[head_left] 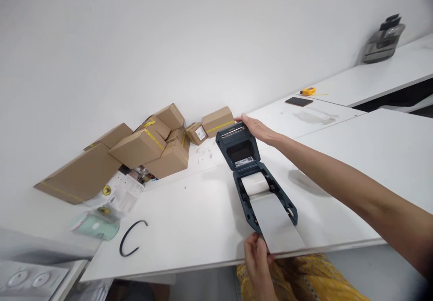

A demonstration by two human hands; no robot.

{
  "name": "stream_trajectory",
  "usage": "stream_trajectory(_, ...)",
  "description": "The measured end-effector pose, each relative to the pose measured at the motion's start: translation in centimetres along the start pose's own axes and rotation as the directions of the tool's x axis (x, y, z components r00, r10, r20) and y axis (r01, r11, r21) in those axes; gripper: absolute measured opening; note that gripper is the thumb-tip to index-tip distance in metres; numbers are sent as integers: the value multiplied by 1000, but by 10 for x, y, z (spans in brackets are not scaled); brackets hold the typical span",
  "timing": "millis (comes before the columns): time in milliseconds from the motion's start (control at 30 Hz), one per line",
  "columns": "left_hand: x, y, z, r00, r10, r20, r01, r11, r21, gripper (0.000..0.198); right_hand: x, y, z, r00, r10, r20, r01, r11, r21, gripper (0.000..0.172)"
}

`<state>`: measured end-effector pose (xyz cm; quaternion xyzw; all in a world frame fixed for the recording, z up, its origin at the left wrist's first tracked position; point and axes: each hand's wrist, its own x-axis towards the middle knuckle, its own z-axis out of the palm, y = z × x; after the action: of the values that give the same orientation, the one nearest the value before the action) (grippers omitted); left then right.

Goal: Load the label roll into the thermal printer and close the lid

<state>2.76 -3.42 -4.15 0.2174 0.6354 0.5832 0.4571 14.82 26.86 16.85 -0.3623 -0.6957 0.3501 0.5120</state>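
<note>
A dark blue-grey label printer (241, 202) stands on the white table with its lid (238, 145) raised. Inside lies a white paper roll (255, 184), and a wide strip of paper (275, 220) runs from it over the printer's front, past the table edge. My right hand (253, 125) is at the top of the open lid, holding it by its far edge. Down at the printer's front left corner, my left hand (257, 258) has its fingers bent together beside the paper strip, partly under the printer's corner.
Cardboard boxes (138, 148) are piled against the wall at the left. Nearer are plastic packages (125, 193), a mint-green package (98, 225) and a black curved strip (125, 238). Farther right lie a dark flat device (299, 101), a yellow tape measure (307, 91) and a grey transparent container (382, 44).
</note>
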Motion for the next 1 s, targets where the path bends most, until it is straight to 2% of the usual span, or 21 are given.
stream_trajectory(67, -7, 4, -1, 998, -40, 54, 39, 999, 7, 60, -6, -6, 4, 999, 26, 25, -27, 997, 78, 56)
stream_trajectory(133, -12, 15, 0, 990, -77, 122, 76, 997, 18, 59, -22, -13, 4, 1000, 12, -13, -10, 995, 99, 46)
stream_trajectory(267, -19, 30, 14, 972, -143, 185, 135, 989, 55, 70, -83, -12, 0, 998, -46, -44, 50, 995, 81, 32)
stream_trajectory(333, -22, 28, 21, 966, -159, 204, 152, 987, 47, 74, -121, -3, 1, 989, -133, -65, 136, 990, 46, 29)
stream_trajectory(467, -26, 19, 25, 948, -150, 279, 139, 989, 57, 66, -191, 24, 6, 918, -392, -68, 385, 918, -97, 30)
stream_trajectory(567, -27, 16, 24, 945, -149, 291, 135, 989, 69, 66, -221, 41, 11, 897, -441, -15, 433, 886, -163, 31)
stream_trajectory(633, -27, 17, 24, 944, -154, 291, 138, 987, 78, 68, -230, 47, 15, 906, -422, -17, 414, 896, -161, 31)
stream_trajectory(767, -26, 19, 23, 948, -154, 277, 130, 986, 105, 70, -237, 48, 21, 933, -343, -109, 332, 938, -103, 30)
stream_trajectory(867, -27, 20, 15, 954, -130, 270, 99, 987, 125, 71, -245, 50, 26, 952, -266, -151, 259, 964, -63, 25)
stream_trajectory(933, -27, 21, 4, 950, -112, 291, 63, 983, 172, 68, -253, 56, 29, 976, -118, -182, 118, 993, -9, 23)
stream_trajectory(1000, -24, 26, -8, 969, -47, 244, -15, 969, 247, 64, -260, 64, 32, 970, 122, -212, -99, 988, 116, 46)
